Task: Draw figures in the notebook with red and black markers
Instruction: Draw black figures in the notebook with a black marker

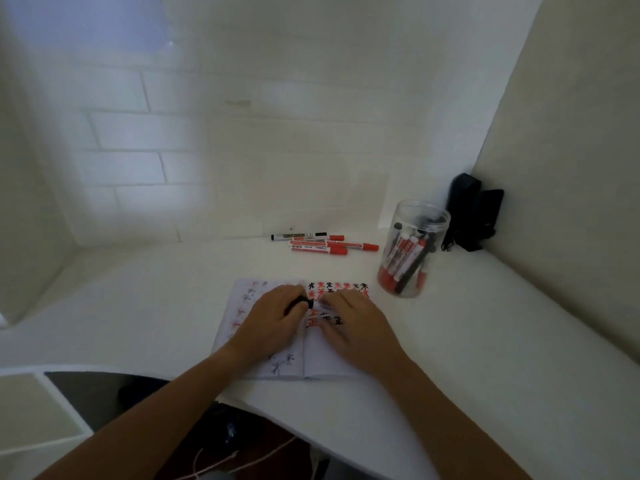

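The open notebook (pixel 322 362) lies on the white desk in front of me. Its right page has rows of red and black figures at the top, and fainter figures cover the left page. My left hand (pixel 270 320) rests on the left page and grips the black end of a marker (pixel 302 302) over the spine. My right hand (pixel 353 323) meets it from the right, fingers curled round what looks like the marker's white barrel, which is mostly hidden.
Several red markers and one black marker (pixel 322 242) lie loose by the back wall. A clear jar (pixel 414 251) full of markers stands at the right. A black object (pixel 472 213) sits in the far right corner. The desk's curved front edge (pixel 242 398) is near me.
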The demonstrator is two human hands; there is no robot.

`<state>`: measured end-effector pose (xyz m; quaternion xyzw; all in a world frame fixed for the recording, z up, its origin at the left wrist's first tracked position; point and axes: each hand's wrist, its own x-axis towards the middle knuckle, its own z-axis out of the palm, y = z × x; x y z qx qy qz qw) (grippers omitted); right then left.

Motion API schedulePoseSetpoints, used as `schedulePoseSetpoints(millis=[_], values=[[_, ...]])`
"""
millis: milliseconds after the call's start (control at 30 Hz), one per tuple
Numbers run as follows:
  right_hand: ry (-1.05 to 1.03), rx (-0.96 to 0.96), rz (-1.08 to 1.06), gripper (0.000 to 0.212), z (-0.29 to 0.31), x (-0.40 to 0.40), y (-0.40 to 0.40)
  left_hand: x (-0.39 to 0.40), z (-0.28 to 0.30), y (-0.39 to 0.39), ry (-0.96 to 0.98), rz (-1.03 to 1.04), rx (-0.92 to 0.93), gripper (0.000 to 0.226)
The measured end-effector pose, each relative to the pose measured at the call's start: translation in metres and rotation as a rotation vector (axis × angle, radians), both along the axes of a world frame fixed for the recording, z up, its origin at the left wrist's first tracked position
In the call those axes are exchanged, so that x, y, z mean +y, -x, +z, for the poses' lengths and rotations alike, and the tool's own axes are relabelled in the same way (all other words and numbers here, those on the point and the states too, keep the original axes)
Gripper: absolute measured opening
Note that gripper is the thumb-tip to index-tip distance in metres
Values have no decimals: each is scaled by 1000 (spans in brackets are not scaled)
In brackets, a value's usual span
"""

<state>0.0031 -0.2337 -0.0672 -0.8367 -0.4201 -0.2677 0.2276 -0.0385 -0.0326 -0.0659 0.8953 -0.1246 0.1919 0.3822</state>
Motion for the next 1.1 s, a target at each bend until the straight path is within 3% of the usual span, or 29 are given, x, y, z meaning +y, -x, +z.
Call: schedulePoseSetpoints(millis=[167,267,400,533,767,900,1100], values=[[1,-113,-63,26,-10,14,7,0,6,5,34,-96,8,26],[-11,-64,-90,28,-12,14,12,2,4,3,31,-112,4,23],[15,-17,-136,34,-16,15,12,5,-1,-2,-27,-128,-29,23],[73,-134,-224,36,-18,13,10,3,-10,-4,-108,-85,-42,35],[50,-228,-154,27,-19,19,11,2,-8,-4,-145,-83,-100,44],[42,-215,-160,33,-17,15,12,0,-9,-4,-222,-92,-137,56],[36,-183,-138,33,-17,14,13,-1,-8,-1,-259,-82,-207,53]])
